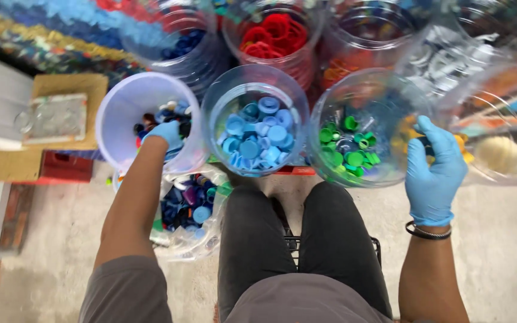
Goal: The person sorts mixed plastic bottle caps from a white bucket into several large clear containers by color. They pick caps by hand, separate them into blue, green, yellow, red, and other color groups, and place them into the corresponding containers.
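My left hand [166, 133], in a blue glove, reaches down into a pale lilac bucket [115, 110] of mixed dark caps; its fingers are buried among the caps, so what they grip is hidden. My right hand [433, 170], also blue-gloved, rests against the rim between a clear jar of green caps [354, 149] and a clear jar of yellow caps [498, 152]. Its fingers curl near the yellow caps. A clear jar of light blue caps [257, 134] stands between the two hands.
Clear jars of dark blue caps [184, 45], red caps [273, 36], orange caps [360, 54] and grey-white caps [450, 57] stand behind. A plastic bag of mixed caps [189, 206] lies by my left knee. Cardboard and a red crate [64, 167] sit at left.
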